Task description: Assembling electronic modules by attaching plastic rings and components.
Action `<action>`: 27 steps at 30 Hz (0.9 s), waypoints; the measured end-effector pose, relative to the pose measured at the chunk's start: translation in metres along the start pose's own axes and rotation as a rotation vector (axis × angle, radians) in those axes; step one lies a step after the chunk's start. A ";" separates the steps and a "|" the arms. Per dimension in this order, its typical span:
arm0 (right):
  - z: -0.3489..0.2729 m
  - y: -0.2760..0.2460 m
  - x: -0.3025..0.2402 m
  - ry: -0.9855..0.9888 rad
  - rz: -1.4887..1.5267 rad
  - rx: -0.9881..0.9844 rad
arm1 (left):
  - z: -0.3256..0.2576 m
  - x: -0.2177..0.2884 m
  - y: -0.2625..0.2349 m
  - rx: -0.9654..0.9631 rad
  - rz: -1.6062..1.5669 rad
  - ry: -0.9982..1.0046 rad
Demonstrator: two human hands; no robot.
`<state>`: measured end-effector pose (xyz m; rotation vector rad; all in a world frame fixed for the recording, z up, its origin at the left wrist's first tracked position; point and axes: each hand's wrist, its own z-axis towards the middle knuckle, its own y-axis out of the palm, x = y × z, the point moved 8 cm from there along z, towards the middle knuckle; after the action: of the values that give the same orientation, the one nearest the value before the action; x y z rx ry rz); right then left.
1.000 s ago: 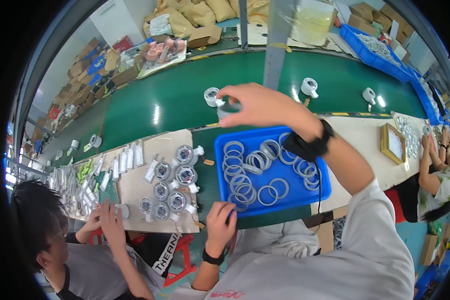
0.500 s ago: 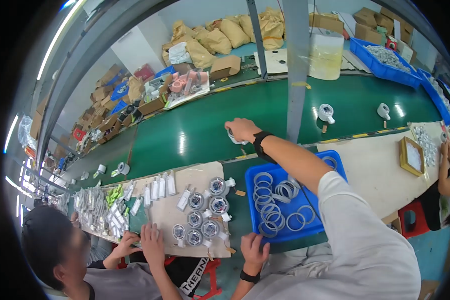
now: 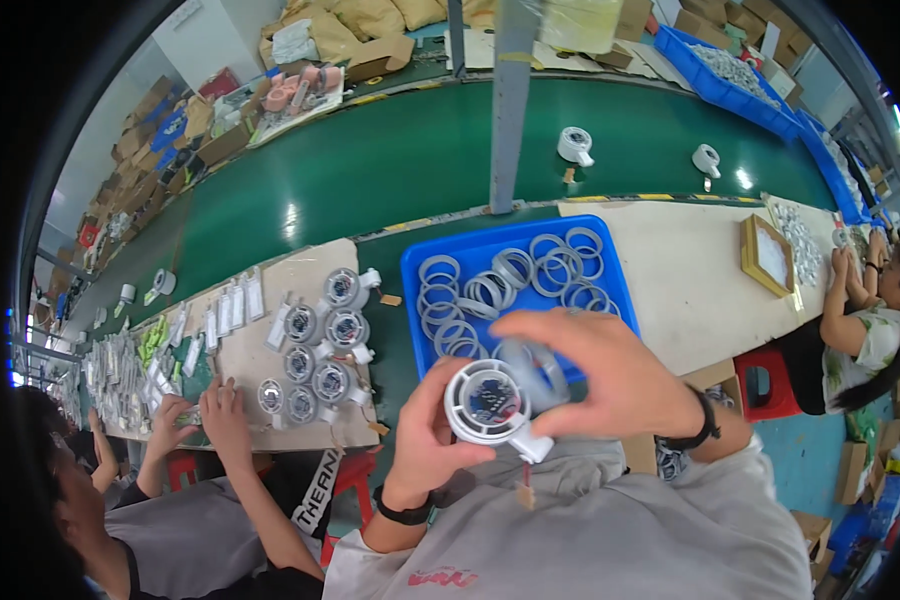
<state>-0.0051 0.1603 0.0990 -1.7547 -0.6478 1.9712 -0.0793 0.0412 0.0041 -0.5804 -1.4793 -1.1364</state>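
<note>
There is one blue tray (image 3: pixel 613 272). Inside it the grey rings (image 3: pixel 479 309) overlap and some are hidden, so I can say only that they are probably more than a dozen. Just nearer than the tray are one round white unit (image 3: pixel 492 402) and one blurred grey ring (image 3: pixel 545 370). Left of the tray are seven round units (image 3: pixel 332 381) — and five flat white pieces (image 3: pixel 238 303), four of these in a row. Right of the tray is one yellow box (image 3: pixel 750 248); beyond the tray, rightward — two white units (image 3: pixel 574 146).
</note>
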 end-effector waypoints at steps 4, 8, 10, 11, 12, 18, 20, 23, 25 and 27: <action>-0.046 0.010 0.034 0.010 0.896 0.392 | -0.001 -0.008 0.018 0.013 -0.203 -0.010; -0.075 0.024 0.053 -0.042 1.085 0.541 | 0.006 0.000 0.046 -0.027 -0.255 0.039; -0.078 0.023 0.054 -0.110 1.105 0.536 | 0.006 -0.004 0.051 -0.045 -0.269 0.042; -0.080 0.020 0.051 -0.128 1.079 0.577 | 0.006 -0.007 0.052 -0.051 -0.239 0.052; -0.082 0.017 0.049 -0.147 1.053 0.618 | 0.005 -0.008 0.054 -0.057 -0.209 0.061; -0.090 0.007 0.044 -0.336 1.028 0.565 | 0.012 -0.007 0.063 -0.042 -0.168 0.085; -0.094 0.002 0.042 -0.357 0.933 0.632 | 0.017 -0.004 0.070 -0.062 -0.150 0.085; -0.101 -0.006 0.035 -0.322 0.777 0.709 | 0.022 -0.007 0.075 -0.097 -0.070 0.098; -0.106 -0.006 0.036 -0.262 0.718 0.729 | 0.023 -0.010 0.078 -0.100 -0.091 0.087; -0.114 -0.007 0.037 -0.234 0.493 0.780 | 0.024 -0.011 0.082 -0.105 -0.112 0.078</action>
<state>0.1042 0.1952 0.0625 -1.2596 0.5095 2.3084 -0.0177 0.0986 0.0230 -0.5237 -1.4060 -1.3157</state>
